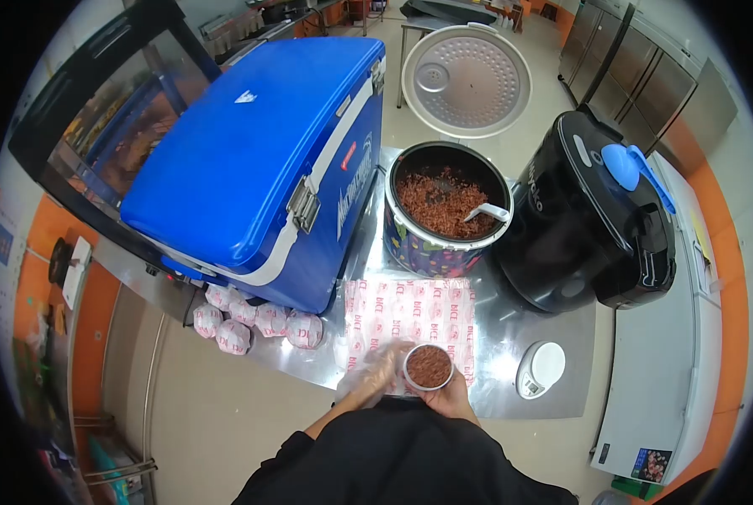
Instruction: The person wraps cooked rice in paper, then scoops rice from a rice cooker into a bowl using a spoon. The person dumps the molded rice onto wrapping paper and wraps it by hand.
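Watching the head cam feed here, and the thing that matters is where the small round cup of reddish rice [428, 366] sits relative to everything else. It's right at the near edge of the steel surface [511, 337], basically under my chin, resting over the near end of the pink printed wrapper sheets [410, 313]. The right hand [454, 396] is wrapped around the cup from the near-right side, fingers curled on its wall, so that hand is clearly the one that has it. The left hand [375, 373], in a clear plastic glove, lies just left of the cup with fingers loosely spread on the wrapper; it looks like it's touching the cup's side, but I can't tell for sure.

The wrapper stack runs straight away from the hands, long axis pointing toward the big rice cooker pot [444, 220], which sits directly beyond it. That pot is full of the same reddish rice, with a white paddle [487, 212] stuck in on the right. Its lid [466, 80] is up behind it.

Off to the left, well apart from the cup, a handful of wrapped rice balls [254, 324] sit against the blue cooler box [259, 160]. To the right there's a small white scale [540, 369] and a black cooker [591, 219].
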Demonstrator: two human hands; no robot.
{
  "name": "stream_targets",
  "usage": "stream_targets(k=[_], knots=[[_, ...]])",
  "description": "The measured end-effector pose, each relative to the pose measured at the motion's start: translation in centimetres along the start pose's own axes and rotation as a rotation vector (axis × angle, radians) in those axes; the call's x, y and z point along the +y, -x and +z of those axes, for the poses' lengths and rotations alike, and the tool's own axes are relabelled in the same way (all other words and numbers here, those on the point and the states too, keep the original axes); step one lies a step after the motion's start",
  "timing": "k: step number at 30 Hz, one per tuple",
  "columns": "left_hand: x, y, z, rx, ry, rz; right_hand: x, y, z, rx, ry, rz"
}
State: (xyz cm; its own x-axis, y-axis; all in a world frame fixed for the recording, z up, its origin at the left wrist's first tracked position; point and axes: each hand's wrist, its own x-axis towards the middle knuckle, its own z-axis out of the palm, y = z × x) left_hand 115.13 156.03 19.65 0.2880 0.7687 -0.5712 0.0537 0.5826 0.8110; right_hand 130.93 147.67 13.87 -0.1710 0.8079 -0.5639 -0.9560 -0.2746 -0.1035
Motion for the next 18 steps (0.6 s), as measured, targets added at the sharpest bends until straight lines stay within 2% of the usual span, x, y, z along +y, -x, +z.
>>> stream_targets(k=[2,3,6,7,8,9,10,12,13,14,16,18], knots=[[-0.8,-0.7,-1.9,0.007,-0.063,0.023,-1.1,-0.1,0.0,-0.038,-0.070,-0.015],[-1.3,-1.4,-3.1,0.042,-0.060,0.056,-1.9,-0.1,0.2,-0.161,-0.099,-0.062],[-3.5,-3.3,-6.2,0.117,-0.058,0.108,-3.9,0.1,6.4,-0.131,0.091,-0.370],[-5.3,-4.8,-7.1,0.124,-0.308,0.481,-3.8,-0.2,8.1,-0.127,0.097,-0.364],[-6.4,-5.5,-7.5,0.131,-0.560,0.853,-3.3,-0.6,9.6,-0.013,0.484,-0.637],[-6.2,-4.8,-7.2,0.037,-0.441,0.592,-3.0,-0.9,10.2,0.103,0.873,-0.901],[-4.7,-3.3,-6.7,0.045,-0.437,0.590,-3.5,-2.7,7.8,0.131,1.373,-1.161],[-1.1,-0.7,-5.7,0.013,-0.575,0.091,-2.0,-3.8,6.6,0.042,1.901,-1.270],[-4.3,-2.4,-6.0,0.000,-0.457,0.172,-1.1,-5.0,5.1,0.007,1.940,-1.203],[-5.9,-3.1,-6.0,0.005,-0.451,0.168,-0.3,-5.9,3.8,-0.025,1.976,-1.133],[-7.6,-3.9,-5.9,-0.055,-0.124,0.440,0.0,-5.6,4.0,-0.035,1.995,-1.149],[-8.2,-4.5,-5.9,-0.073,-0.032,0.383,-0.3,-5.4,4.1,-0.041,1.960,-1.071]])
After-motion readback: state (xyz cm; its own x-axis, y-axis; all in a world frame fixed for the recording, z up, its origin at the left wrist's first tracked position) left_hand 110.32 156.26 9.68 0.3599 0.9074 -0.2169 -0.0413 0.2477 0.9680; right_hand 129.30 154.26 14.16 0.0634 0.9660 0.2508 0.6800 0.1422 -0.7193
